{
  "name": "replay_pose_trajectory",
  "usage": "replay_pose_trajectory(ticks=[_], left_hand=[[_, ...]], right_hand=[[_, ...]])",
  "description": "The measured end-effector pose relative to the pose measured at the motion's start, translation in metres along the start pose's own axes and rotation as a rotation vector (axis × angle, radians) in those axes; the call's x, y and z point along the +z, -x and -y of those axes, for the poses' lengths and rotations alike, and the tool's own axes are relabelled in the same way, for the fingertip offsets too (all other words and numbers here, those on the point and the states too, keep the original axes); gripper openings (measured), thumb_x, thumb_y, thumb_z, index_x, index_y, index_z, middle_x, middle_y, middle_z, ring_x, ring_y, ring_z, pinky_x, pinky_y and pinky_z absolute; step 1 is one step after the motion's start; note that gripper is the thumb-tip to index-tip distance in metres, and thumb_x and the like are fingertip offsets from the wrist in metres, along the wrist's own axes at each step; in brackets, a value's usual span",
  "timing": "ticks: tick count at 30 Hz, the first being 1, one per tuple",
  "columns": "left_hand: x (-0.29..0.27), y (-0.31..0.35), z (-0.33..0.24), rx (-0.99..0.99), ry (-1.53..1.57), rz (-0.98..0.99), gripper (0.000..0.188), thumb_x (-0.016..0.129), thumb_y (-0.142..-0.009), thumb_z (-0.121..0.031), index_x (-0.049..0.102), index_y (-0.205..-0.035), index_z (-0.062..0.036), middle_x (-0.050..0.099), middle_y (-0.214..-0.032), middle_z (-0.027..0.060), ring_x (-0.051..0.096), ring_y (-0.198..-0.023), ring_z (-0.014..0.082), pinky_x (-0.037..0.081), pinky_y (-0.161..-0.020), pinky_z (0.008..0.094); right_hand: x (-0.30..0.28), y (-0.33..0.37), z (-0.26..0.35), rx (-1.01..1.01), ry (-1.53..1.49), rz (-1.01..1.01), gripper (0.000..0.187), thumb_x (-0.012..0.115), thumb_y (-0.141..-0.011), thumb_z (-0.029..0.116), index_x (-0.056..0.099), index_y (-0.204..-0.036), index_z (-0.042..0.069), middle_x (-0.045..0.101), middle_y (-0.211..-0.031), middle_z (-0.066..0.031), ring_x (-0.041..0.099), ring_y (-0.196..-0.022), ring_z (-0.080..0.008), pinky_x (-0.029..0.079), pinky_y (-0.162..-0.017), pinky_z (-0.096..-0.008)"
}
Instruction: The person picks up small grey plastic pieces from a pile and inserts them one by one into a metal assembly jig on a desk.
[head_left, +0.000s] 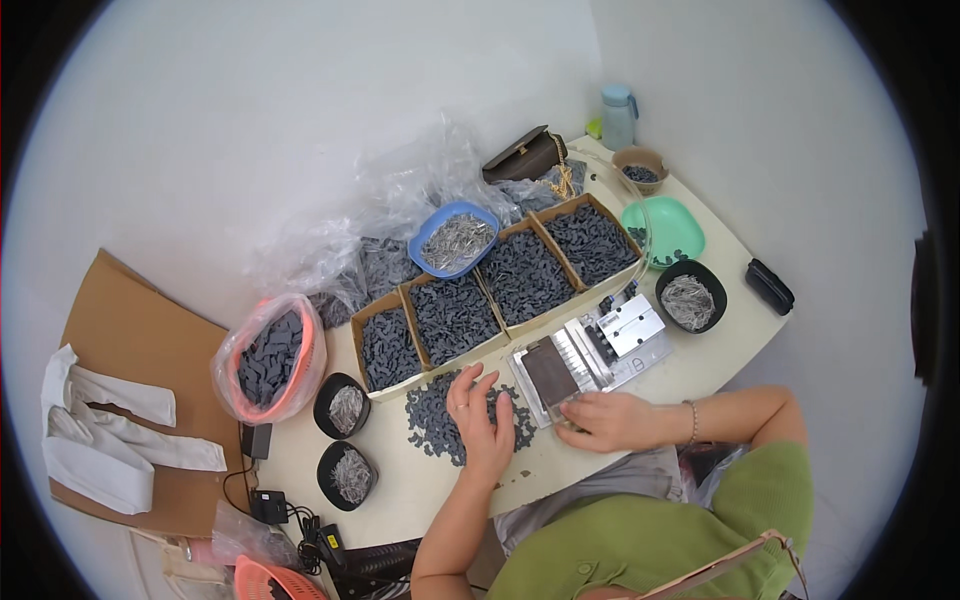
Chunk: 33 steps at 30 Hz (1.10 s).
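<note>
My left hand (482, 422) hovers over a loose pile of small dark grey parts (430, 420) on the table, fingers and thumb apart. Nothing shows between them. At the near corner of a metal fixture (585, 352) rests my right hand (605, 420), its fingers curled and pressed against the edge. Whatever those fingertips grip is hidden. A dark brown rectangular block (550, 370) lies on the fixture's left part, just beyond the right fingertips. The fixture's right part carries a silver pneumatic unit (631, 325) with tubes.
Behind the pile stands a divided cardboard tray (480, 350) full of grey parts, with a blue bowl (453, 240) of metal pins on it. Black bowls of pins (690, 300) (347, 475), a green bowl (675, 225) and a bagged pink basket (270, 360) surround the work.
</note>
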<state>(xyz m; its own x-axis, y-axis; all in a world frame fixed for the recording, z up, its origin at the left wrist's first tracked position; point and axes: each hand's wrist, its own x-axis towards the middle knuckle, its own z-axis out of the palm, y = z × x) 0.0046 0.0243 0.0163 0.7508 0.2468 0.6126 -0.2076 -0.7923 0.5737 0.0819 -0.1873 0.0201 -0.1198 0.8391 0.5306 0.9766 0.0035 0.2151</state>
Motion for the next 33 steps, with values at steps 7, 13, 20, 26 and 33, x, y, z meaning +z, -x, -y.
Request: replay_pose_trajectory(ticks=[7, 13, 20, 26, 33], left_hand=[[0.003, -0.003, -0.004, 0.196, -0.042, 0.300, 0.013, 0.064, -0.077, -0.005, 0.067, -0.088, 0.0016, 0.066, -0.100, 0.0169, 0.062, -0.096, 0.0327, 0.051, -0.081, 0.0394], [0.024, 0.005, -0.023, 0.415, -0.471, 0.404, 0.023, 0.063, -0.071, -0.011, 0.066, -0.086, 0.0068, 0.066, -0.102, 0.0231, 0.064, -0.094, 0.0344, 0.053, -0.082, 0.0393], [0.032, -0.002, -0.024, 0.596, -0.663, 0.528, 0.013, 0.060, -0.064, -0.007, 0.062, -0.074, 0.0003, 0.066, -0.083, 0.0244, 0.066, -0.077, 0.0310, 0.054, -0.061, 0.0360], [0.015, -0.028, -0.019, 0.306, -0.379, 0.547, 0.012, 0.062, -0.070, -0.014, 0.056, -0.064, -0.0058, 0.063, -0.071, 0.0111, 0.064, -0.060, 0.0251, 0.052, -0.054, 0.0359], [-0.089, -0.108, 0.051, -0.068, -0.233, -0.152, 0.007, 0.059, -0.085, -0.007, 0.056, -0.086, -0.0006, 0.056, -0.073, 0.0143, 0.055, -0.063, 0.0275, 0.045, -0.060, 0.0351]], right_hand=[[0.001, -0.043, -0.080, 0.333, -0.064, -0.181, 0.028, 0.067, -0.076, 0.019, 0.063, -0.102, 0.011, 0.063, -0.088, -0.0048, 0.059, -0.085, -0.0226, 0.046, -0.072, -0.0334], [0.047, -0.075, -0.134, 0.767, -0.579, -0.126, 0.040, 0.059, -0.086, 0.010, 0.049, -0.125, 0.006, 0.061, -0.100, -0.0165, 0.059, -0.093, -0.0345, 0.047, -0.082, -0.0459], [0.027, -0.037, -0.194, 0.798, -0.275, -0.105, 0.016, 0.057, -0.085, 0.013, 0.066, -0.098, 0.008, 0.066, -0.098, -0.0140, 0.063, -0.092, -0.0336, 0.051, -0.079, -0.0434], [0.032, 0.011, -0.215, 0.852, -0.023, 0.444, 0.008, 0.063, -0.079, 0.012, 0.065, -0.085, 0.007, 0.065, -0.090, -0.0142, 0.063, -0.090, -0.0320, 0.052, -0.076, -0.0435], [0.022, 0.019, -0.208, 0.860, -0.051, 0.348, 0.011, 0.063, -0.079, 0.008, 0.061, -0.090, 0.006, 0.061, -0.091, -0.0125, 0.061, -0.090, -0.0314, 0.050, -0.075, -0.0436]])
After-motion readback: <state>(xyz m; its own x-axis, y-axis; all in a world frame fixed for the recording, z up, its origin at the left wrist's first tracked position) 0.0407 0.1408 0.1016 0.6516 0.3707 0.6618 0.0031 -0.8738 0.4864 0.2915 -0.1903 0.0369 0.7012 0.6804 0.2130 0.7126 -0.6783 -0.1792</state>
